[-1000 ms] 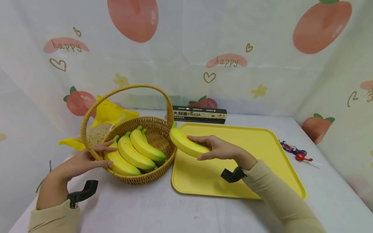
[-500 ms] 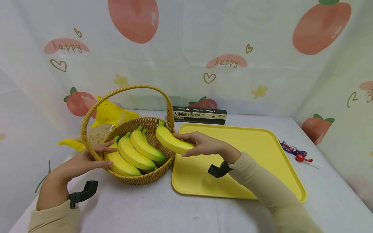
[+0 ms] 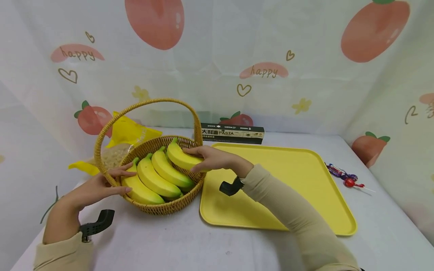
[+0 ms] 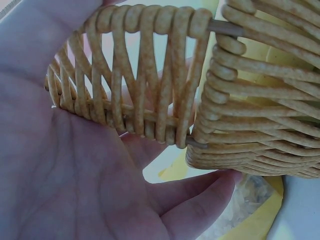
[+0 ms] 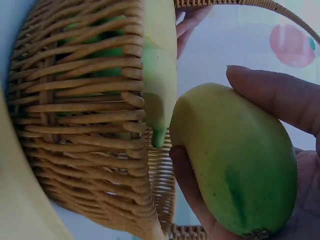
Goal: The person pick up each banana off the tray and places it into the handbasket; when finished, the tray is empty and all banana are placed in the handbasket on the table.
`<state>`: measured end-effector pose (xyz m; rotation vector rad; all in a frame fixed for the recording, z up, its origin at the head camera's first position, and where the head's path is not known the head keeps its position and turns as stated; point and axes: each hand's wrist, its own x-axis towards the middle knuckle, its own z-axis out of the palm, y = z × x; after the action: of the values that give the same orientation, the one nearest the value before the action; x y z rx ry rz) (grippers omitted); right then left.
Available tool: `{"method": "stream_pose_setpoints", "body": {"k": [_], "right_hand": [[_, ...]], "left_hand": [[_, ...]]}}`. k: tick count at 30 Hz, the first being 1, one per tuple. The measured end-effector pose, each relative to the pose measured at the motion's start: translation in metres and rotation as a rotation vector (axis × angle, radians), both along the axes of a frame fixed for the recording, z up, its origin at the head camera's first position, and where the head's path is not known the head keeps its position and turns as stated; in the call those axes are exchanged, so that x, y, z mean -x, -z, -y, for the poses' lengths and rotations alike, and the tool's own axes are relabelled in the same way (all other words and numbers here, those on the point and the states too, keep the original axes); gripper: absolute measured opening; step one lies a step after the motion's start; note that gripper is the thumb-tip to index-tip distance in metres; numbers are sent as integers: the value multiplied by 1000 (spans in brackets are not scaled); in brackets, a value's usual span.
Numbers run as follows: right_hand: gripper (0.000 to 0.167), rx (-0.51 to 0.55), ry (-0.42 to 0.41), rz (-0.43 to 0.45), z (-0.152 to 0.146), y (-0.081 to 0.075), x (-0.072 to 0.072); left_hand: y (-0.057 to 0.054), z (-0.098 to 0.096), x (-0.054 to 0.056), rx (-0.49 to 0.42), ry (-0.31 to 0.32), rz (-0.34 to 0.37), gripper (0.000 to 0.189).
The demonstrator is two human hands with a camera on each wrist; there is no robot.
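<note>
My right hand [image 3: 217, 158] grips a banana [image 3: 179, 156] at the right inner side of a wicker basket [image 3: 169, 208]. In the right wrist view thumb and fingers wrap that banana [image 5: 235, 155], green end towards the palm, beside the woven wall [image 5: 90, 110]. Several other bananas [image 3: 157, 182] lie side by side in the basket, stems away from me. At the basket's left, my left hand [image 3: 98, 186] holds it where the handle [image 3: 169, 100] meets the rim. The left wrist view shows the handle's woven foot [image 4: 140, 75] between palm and fingers.
A yellow tray [image 3: 264, 199] lies right of the basket. Behind stands a dark pasta box [image 3: 232, 134]. A yellow and clear bag [image 3: 127, 131] sits behind the basket at left. Several wrapped lollipops [image 3: 344, 177] lie beyond the tray's right edge.
My right hand has carried the banana left from above the tray's left edge, over the basket rim, and down beside the other bananas. The left hand and basket have stayed put.
</note>
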<state>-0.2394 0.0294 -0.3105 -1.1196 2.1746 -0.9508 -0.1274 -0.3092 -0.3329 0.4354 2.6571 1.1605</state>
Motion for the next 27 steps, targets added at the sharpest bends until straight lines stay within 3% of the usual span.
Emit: {"method": "stream_pose_setpoints", "body": {"k": [15,22,27], "right_hand": [[63,-31,64,-28,32,6,6],[66,-131,91,-49,44,5,1],[68,-167,65,-16,49,3,1]], "left_hand": [[0,-1,1,-1,9,-7,44],[-1,-1,0,16,2,-3,45],[-1,1,1,19,1,1,45]]}}
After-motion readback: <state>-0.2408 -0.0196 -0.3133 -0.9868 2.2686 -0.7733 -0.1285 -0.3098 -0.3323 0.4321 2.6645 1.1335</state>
